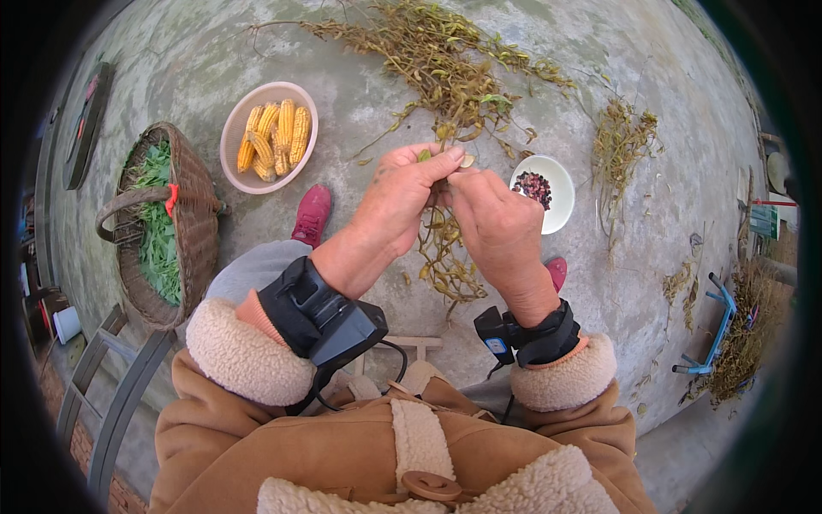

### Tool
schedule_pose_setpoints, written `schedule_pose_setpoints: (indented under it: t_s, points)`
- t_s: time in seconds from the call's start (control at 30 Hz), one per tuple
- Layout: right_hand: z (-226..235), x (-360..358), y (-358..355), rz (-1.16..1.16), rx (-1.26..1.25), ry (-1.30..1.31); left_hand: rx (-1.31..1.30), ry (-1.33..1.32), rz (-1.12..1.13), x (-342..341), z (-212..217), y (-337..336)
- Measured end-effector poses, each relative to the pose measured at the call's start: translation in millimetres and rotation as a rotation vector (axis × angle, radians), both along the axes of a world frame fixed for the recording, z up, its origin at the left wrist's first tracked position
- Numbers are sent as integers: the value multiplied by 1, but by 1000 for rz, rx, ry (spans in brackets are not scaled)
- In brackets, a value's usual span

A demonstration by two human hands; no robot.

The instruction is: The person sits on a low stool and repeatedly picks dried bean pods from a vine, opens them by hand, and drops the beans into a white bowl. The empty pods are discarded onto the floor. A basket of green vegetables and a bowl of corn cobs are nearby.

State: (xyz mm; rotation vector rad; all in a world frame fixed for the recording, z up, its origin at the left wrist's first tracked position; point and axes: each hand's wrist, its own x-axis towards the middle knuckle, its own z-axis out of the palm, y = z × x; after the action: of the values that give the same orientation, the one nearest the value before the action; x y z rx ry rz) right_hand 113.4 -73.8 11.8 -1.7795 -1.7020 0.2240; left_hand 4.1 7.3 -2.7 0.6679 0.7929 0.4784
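Observation:
My left hand [390, 201] is closed on a dried bean stalk [447, 261], whose brown pods hang below both hands. My right hand [497, 218] pinches at a small pale pod [467, 161] by the left fingertips; the fingers partly hide it. Just right of my right hand stands a white bowl [561, 206] with dark and reddish beans [533, 187] in it. Beyond my hands a large heap of dry bean plants [445, 73] lies on the concrete.
To the left are a pink basin [229, 158] of yellow corn cobs [282, 133] and a wicker basket [197, 231] with green leaves. More dried plants [621, 150] lie at the right, near a blue metal frame [723, 321]. A grey metal frame [124, 403] stands at lower left.

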Motion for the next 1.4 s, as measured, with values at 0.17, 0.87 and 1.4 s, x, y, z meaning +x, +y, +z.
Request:
schedule_pose_setpoints:
  t_s: [0.17, 0.87, 1.4]
  points:
    - [-3, 3, 2, -15, 27, 267, 24, 35, -26, 0, 3, 2]
    - [14, 15, 1, -123, -104, 506, -36, -77, -83, 7, 14, -1]
    - [11, 14, -1, -117, -67, 259, -41, -143, -209, 6, 15, -1]
